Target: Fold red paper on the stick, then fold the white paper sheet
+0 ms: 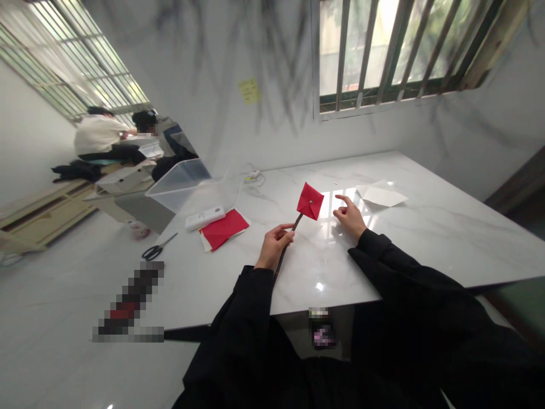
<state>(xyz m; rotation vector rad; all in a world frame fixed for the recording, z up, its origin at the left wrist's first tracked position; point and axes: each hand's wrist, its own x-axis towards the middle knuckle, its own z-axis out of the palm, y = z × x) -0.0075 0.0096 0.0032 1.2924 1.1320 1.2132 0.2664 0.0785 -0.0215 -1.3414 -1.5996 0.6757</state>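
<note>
My left hand (275,244) is closed around a thin dark stick (286,247) that carries a red paper pinwheel (310,201) pinned at its top end. The pinwheel stands tilted above the white marble table (426,227). My right hand (349,216) hovers just to the right of the pinwheel, forefinger stretched toward it and the other fingers loosely curled, holding nothing. Both arms are in black sleeves.
Red paper sheets (224,228) lie left of my hands beside a white oblong device (205,217), scissors (156,249) and a clear plastic box (181,182). White paper (380,195) lies at the far right. Two people sit at the far left by a barred window.
</note>
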